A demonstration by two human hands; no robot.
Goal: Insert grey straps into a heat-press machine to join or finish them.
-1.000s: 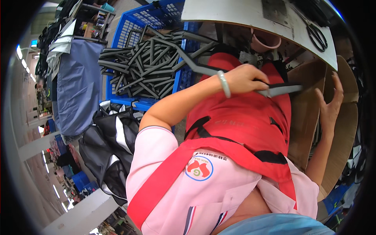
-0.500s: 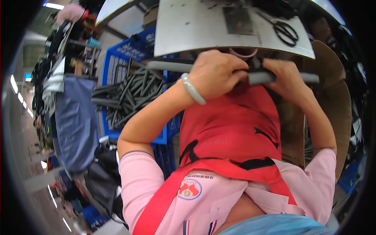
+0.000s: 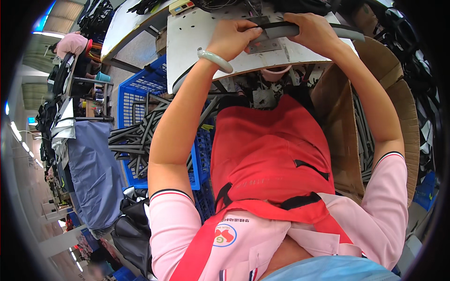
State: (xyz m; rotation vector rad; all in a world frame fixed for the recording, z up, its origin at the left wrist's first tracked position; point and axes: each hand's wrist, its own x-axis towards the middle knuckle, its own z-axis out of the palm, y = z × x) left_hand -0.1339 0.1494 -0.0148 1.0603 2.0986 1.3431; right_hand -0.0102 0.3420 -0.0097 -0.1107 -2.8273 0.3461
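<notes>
A long grey-and-black foam strip (image 3: 280, 31) stretches between my two hands over the white work table (image 3: 201, 51). My left hand (image 3: 229, 41), with a pale bangle on its wrist, pinches the strip with thumb and fingers. Closed around it further right is my right hand (image 3: 313, 35), and the strip's tail sticks out past that hand. Beneath the strip, a metal plate (image 3: 265, 47) is set into the table, close under my fingers. Part of a dark strip-like piece also shows at the table's left edge behind my left forearm; whether it joins the held strip is hidden.
A blue plastic crate (image 3: 123, 100) piled with grey strips (image 3: 140, 133) stands left of my red apron. To the right, an open cardboard box (image 3: 398, 117) holds more strips. A small box with buttons (image 3: 181, 6) lies on the table's far side. Far left, another person (image 3: 72, 45) bends over.
Both hands have moved up and away from my lap, carrying the strip from the table's front edge to over the metal plate. The view has shifted, and the scissors no longer show.
</notes>
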